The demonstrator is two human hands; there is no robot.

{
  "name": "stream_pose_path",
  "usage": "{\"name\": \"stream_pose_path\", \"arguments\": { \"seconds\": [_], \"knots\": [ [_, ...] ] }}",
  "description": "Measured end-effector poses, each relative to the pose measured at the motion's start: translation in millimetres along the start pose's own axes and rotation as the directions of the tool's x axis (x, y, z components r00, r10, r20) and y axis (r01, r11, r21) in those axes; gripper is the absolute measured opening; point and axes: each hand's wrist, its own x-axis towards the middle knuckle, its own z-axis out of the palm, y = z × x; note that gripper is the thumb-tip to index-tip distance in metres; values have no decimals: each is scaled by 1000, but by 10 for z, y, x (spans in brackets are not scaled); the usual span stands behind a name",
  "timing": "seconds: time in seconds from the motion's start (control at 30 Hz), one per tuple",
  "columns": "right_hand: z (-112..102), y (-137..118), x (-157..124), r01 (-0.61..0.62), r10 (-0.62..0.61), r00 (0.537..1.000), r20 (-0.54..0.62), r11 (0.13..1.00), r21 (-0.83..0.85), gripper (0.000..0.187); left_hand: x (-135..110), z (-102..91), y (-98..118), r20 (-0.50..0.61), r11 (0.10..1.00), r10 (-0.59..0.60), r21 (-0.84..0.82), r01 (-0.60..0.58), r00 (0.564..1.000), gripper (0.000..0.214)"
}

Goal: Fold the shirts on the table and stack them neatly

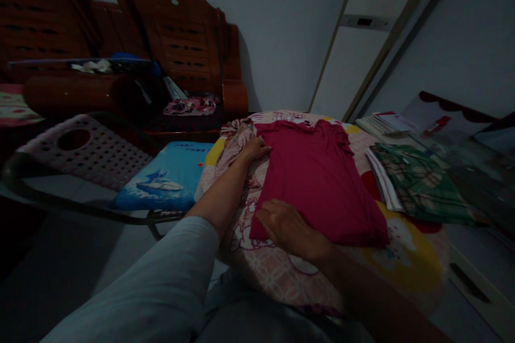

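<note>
A magenta shirt [314,182] lies spread on a round table with a patterned cloth [277,273]. My left hand [256,149] rests at the shirt's upper left edge, fingers stretched out and fingertips touching the fabric. Lower down, my right hand [284,225] is at the lower left part of the shirt, its fingers curled onto the cloth; the fingertips are partly hidden. Beside and under my left hand lies a crumpled pale pink garment [235,144].
To the right lie a folded green plaid cloth [418,182] and a stack of papers [384,123]. On the left stands a woven chair [88,144] with a blue cushion [167,177]. Wooden seats [177,37] line the wall; a tall white cabinet unit [362,32] stands behind.
</note>
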Motion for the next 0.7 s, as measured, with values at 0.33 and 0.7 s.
{"name": "stream_pose_path", "arguments": {
  "seconds": [0.33, 0.7],
  "knots": [
    [193, -140, 30, 39, -44, 989, 144, 999, 36, 22, -122, -108, 84, 395, 975, 33, -213, 57, 918, 35],
    [210, -148, 24, 38, -48, 991, 127, 996, 80, 17, -165, -275, 58, 510, 977, -35, -164, 137, 859, 28]
  ]
}}
